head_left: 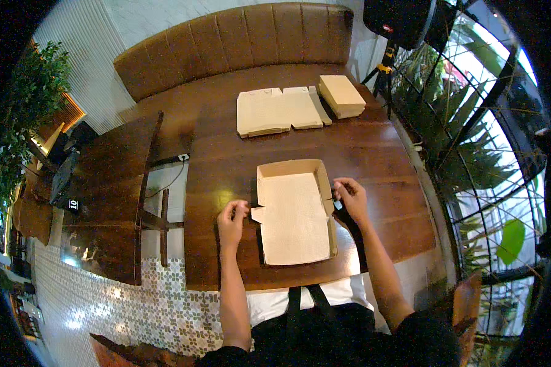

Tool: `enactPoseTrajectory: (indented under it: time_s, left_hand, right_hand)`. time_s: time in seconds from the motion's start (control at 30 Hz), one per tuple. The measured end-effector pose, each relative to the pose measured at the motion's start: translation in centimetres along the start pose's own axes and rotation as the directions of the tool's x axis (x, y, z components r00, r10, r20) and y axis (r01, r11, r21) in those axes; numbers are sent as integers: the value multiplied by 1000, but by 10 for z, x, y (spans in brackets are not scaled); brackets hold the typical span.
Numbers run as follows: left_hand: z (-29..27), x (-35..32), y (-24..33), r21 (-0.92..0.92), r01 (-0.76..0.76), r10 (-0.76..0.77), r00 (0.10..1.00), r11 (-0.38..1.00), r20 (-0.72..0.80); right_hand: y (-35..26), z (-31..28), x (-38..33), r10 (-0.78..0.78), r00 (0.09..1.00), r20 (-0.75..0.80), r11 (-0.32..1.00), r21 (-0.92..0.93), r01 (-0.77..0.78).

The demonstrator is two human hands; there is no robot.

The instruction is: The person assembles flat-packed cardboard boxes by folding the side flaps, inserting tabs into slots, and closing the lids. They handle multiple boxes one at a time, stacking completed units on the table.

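An unlidded brown cardboard box (pixel 292 214), longer than wide, lies in front of me with low folded walls. A small pointed flap (pixel 258 215) sticks out from its left side. My left hand (pixel 231 221) is beside that flap, its fingers loosely curled with nothing visible in them. At the box's right wall hovers my right hand (pixel 351 199), fingers bent and slightly apart near a small side tab. A tiny pale-blue patch shows below its fingertips; I cannot tell what it is. Neither hand clearly grips the cardboard.
Flat cardboard blanks (pixel 280 112) lie farther back on the wooden table (pixel 220 165). Next to them is a closed cardboard box (pixel 341 96). A brown padded bench (pixel 245 40) runs along the far side. A second table (pixel 107 202) stands left, beyond a gap. Plants (pixel 471 153) grow behind a grid at right.
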State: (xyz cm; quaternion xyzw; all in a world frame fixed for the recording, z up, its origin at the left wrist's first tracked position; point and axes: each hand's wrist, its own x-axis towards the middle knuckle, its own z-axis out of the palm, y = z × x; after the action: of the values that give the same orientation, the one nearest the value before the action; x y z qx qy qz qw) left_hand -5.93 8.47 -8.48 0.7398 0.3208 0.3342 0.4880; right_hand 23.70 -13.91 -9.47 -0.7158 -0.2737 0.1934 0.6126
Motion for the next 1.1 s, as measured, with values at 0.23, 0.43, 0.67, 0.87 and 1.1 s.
enactPoseTrajectory:
  time_s: [0.23, 0.43, 0.67, 0.87, 1.1]
  left_hand:
    - [8, 3, 13, 72, -58, 42, 978, 996, 204]
    - [7, 23, 10, 55, 83, -90, 988, 995, 124]
    - [26, 76, 8, 83, 135, -145, 981, 987, 127]
    - [38, 93, -1, -118, 30, -8, 984, 993, 176]
    - [24, 86, -5, -127, 87, -37, 935, 988, 353]
  right_hand:
    - [-18, -1, -22, -123, 987, 101, 982, -134, 136]
    - [-10, -1, -15, -106, 994, -27, 990, 94, 108]
    - [-4, -8, -7, -92, 985, -145, 977, 176, 117]
    - [7, -11, -6, -21, 981, -194, 964, 257, 71]
    - [-8, -5, -2, -147, 979, -138, 983, 87, 160]
